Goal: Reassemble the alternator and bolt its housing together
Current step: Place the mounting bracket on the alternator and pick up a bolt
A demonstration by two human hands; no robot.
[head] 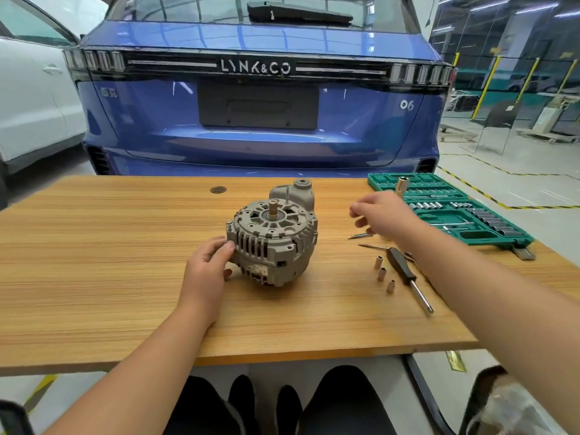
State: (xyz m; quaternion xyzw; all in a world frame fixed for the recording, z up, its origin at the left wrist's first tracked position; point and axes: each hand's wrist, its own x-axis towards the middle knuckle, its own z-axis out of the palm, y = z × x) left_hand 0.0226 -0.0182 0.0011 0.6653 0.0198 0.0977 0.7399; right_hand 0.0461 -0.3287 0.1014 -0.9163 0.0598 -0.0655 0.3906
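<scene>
The alternator (272, 238) sits on the table (125, 262), shaft axis near upright, tip skyward; left hand (207, 265) grips its side, right hand (381, 213) hovers loosely curled, holding nothing visible

Matt grey cast-metal alternator (272, 237) on a wood-grain table (125, 262) of smooth finish; right of the alternator, shiny metal sockets (381, 273); black plastic-handled driver (408, 277); green plastic socket case (452, 208).

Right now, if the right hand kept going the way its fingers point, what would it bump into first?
Probably the alternator. The right hand hovers with its fingers pointing left toward it, with only bare table between. The hand's height is hard to judge, so it might pass above.
</scene>
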